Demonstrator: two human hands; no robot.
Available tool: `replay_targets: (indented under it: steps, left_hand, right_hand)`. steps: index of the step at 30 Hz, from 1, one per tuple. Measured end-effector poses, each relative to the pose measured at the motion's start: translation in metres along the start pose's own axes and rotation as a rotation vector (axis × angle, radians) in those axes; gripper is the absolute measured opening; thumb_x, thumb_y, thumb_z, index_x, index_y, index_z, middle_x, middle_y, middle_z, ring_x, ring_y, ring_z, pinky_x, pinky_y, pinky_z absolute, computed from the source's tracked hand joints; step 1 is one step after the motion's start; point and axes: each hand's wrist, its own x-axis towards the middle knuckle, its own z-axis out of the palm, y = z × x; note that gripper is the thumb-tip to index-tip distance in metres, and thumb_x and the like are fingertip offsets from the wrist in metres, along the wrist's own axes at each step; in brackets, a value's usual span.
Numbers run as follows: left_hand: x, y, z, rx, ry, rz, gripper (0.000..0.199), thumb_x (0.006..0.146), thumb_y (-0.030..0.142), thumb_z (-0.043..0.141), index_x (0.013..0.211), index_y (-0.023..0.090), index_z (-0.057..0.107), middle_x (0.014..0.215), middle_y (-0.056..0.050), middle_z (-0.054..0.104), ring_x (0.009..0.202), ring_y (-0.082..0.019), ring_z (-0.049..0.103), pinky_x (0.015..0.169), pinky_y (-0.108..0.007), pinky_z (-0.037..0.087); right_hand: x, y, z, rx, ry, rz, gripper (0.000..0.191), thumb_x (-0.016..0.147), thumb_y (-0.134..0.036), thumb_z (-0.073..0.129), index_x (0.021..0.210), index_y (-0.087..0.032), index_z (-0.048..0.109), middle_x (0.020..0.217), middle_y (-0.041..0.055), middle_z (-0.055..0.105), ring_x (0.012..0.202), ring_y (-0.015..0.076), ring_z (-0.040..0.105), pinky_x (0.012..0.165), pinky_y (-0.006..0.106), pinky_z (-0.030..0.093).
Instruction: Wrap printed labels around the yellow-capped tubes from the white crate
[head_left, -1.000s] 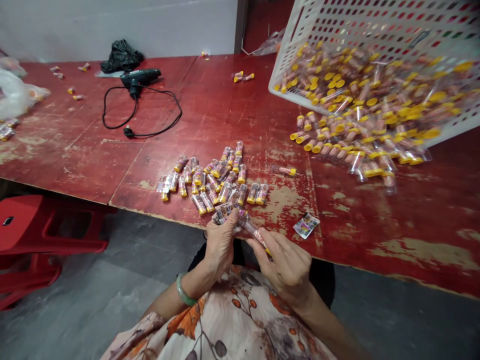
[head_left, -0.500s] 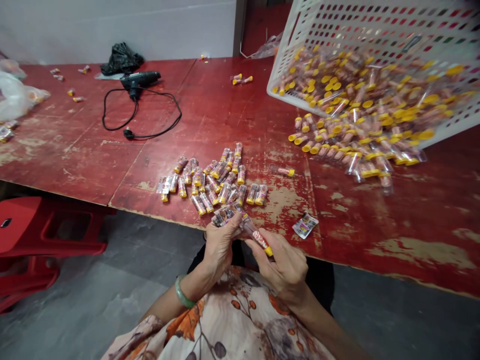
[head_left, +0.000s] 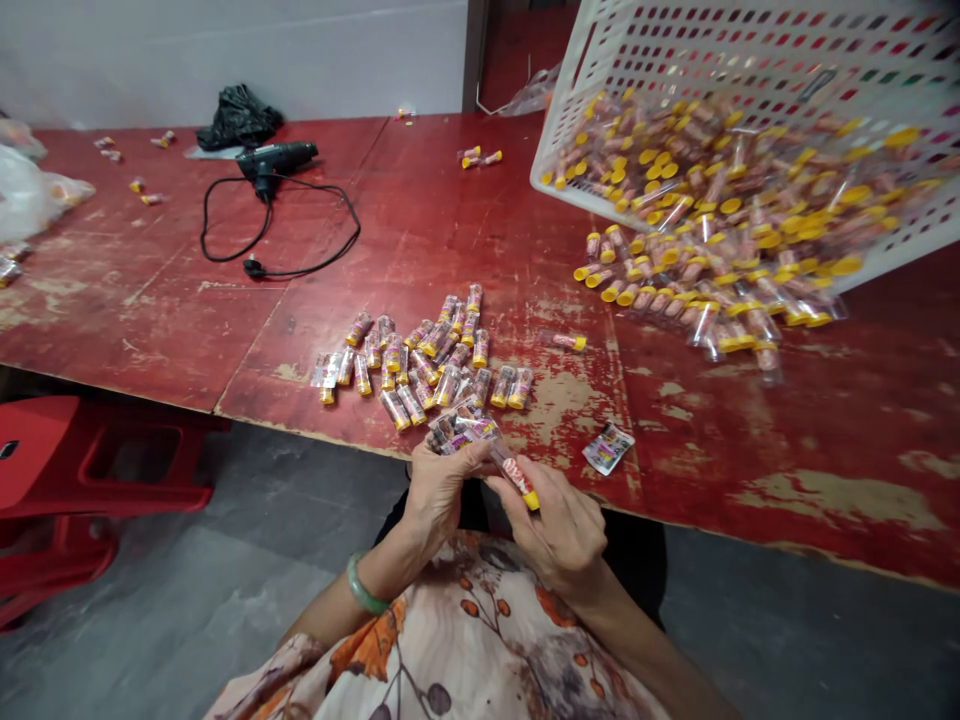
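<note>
My left hand (head_left: 441,497), with a green bangle on its wrist, is shut on a bunch of small clear plastic tubes (head_left: 459,434) with printed labels. My right hand (head_left: 553,525) pinches a single clear tube with a yellow cap (head_left: 516,476) close beside that bunch. Both hands are just past the table's near edge, below a loose pile of similar tubes (head_left: 424,365) on the red worn wooden table (head_left: 450,230). Fingers hide part of each held item.
A tilted white perforated plastic crate (head_left: 720,110) spills many tubes into a heap (head_left: 697,290) at right. A black glue gun (head_left: 274,158) with cord, a black bag (head_left: 238,118), a white bag (head_left: 26,190) and a small printed packet (head_left: 607,448) lie about. A red stool (head_left: 97,465) stands at left.
My hands have drawn slightly closer together, and the yellow-capped tube has shifted a little in my right hand's fingers. The table, pile and crate only shift slightly in the view.
</note>
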Motion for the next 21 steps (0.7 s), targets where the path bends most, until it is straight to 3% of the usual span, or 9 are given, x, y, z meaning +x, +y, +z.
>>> replay_targets:
  steps: [4, 6, 9, 12, 17, 21]
  left_hand:
    - [-0.001, -0.001, -0.003, 0.055, -0.044, -0.05, 0.03, 0.05, 0.02, 0.087, 0.073, 0.012, 0.069, 0.065, 0.0, 0.067, 0.057, -0.01, 0.058, 0.061, -0.022, 0.048]
    - [-0.001, 0.0, -0.004, 0.079, -0.067, -0.103, 0.029, 0.051, 0.02, 0.087, 0.072, 0.011, 0.069, 0.065, -0.001, 0.067, 0.055, -0.01, 0.058, 0.059, -0.022, 0.048]
    - [0.0, 0.005, -0.006, 0.083, -0.098, -0.136, 0.028, 0.054, 0.022, 0.086, 0.074, 0.011, 0.07, 0.069, -0.003, 0.069, 0.058, -0.012, 0.061, 0.061, -0.024, 0.05]
    - [0.0, 0.01, -0.006, 0.074, -0.122, -0.14, 0.029, 0.056, 0.023, 0.086, 0.077, 0.011, 0.07, 0.072, -0.004, 0.07, 0.062, -0.014, 0.063, 0.064, -0.026, 0.052]
    - [-0.003, 0.011, -0.003, 0.051, -0.134, -0.123, 0.026, 0.059, 0.023, 0.084, 0.078, 0.013, 0.07, 0.072, -0.002, 0.068, 0.061, -0.01, 0.06, 0.064, -0.023, 0.051]
    - [-0.01, 0.012, -0.001, 0.12, -0.168, -0.144, 0.029, 0.057, 0.022, 0.085, 0.079, 0.012, 0.07, 0.072, -0.002, 0.068, 0.063, -0.01, 0.059, 0.065, -0.023, 0.049]
  right_hand:
    - [-0.004, 0.003, 0.007, -0.004, -0.016, -0.043, 0.061, 0.08, -0.014, 0.069, 0.135, -0.009, 0.043, 0.091, 0.0132, 0.069, 0.077, 0.0214, 0.067, 0.066, 0.029, 0.054]
    - [-0.002, 0.005, 0.007, 0.125, -0.042, -0.001, 0.059, 0.083, -0.017, 0.066, 0.136, -0.011, 0.041, 0.096, 0.0139, 0.066, 0.084, 0.0227, 0.066, 0.07, 0.031, 0.055]
    - [0.005, 0.008, -0.003, 0.467, -0.228, 0.132, 0.048, 0.091, -0.02, 0.053, 0.137, -0.014, 0.04, 0.113, 0.0162, 0.057, 0.106, 0.0249, 0.059, 0.086, 0.037, 0.054]
    - [0.008, 0.013, -0.014, 0.655, -0.406, 0.215, 0.044, 0.093, -0.014, 0.042, 0.137, -0.019, 0.042, 0.125, 0.0145, 0.049, 0.115, 0.0233, 0.054, 0.091, 0.037, 0.052]
    - [0.005, 0.013, -0.011, 0.633, -0.239, 0.297, 0.045, 0.082, -0.013, 0.064, 0.124, -0.023, 0.05, 0.108, 0.0072, 0.058, 0.092, 0.0179, 0.061, 0.076, 0.028, 0.055]
    - [0.011, 0.011, -0.002, 0.592, -0.157, 0.34, 0.035, 0.078, -0.011, 0.065, 0.108, -0.023, 0.053, 0.1, 0.0044, 0.056, 0.065, 0.0106, 0.053, 0.057, 0.024, 0.052]
